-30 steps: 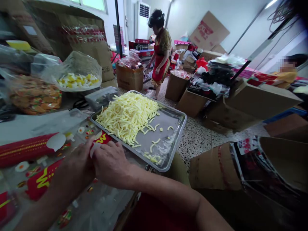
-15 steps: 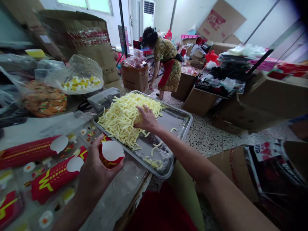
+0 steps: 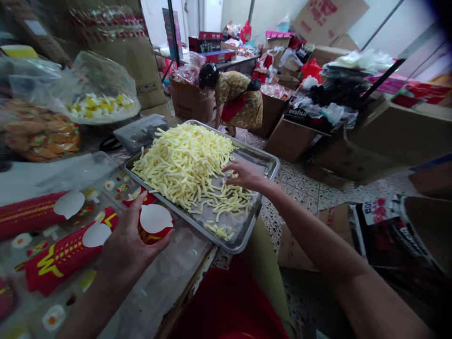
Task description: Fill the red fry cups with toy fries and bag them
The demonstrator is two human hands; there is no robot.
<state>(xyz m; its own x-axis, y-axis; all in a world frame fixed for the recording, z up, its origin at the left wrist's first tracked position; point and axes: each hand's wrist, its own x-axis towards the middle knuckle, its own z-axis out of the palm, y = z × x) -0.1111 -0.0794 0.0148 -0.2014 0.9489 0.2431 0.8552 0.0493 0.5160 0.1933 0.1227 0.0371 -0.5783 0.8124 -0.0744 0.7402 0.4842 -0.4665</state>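
My left hand (image 3: pixel 123 238) is closed around a red French fry carton (image 3: pixel 155 219) with a white inner face, held upright at the near left edge of the metal tray. Pale yellow toy-like fries (image 3: pixel 183 162) are heaped in the left part of the tray (image 3: pixel 271 165). My right hand (image 3: pixel 247 175) is over the tray's right part, its fingers spread and bent beside loose fries (image 3: pixel 231 200) strewn over the tray's bottom. Nothing shows in its fingers.
On the table at left lie flat red cartons (image 3: pixel 67 249) and small toy food pieces in clear plastic. Behind are a bag of orange pieces (image 3: pixel 42 134) and a bag of yellow-white pieces (image 3: pixel 102 106). A person (image 3: pixel 236 96) bends near cardboard boxes (image 3: pixel 192 101).
My right hand has moved right from the heap, and more fries now lie spread across the tray's near right part. My left hand still holds the carton. The person bends lower.
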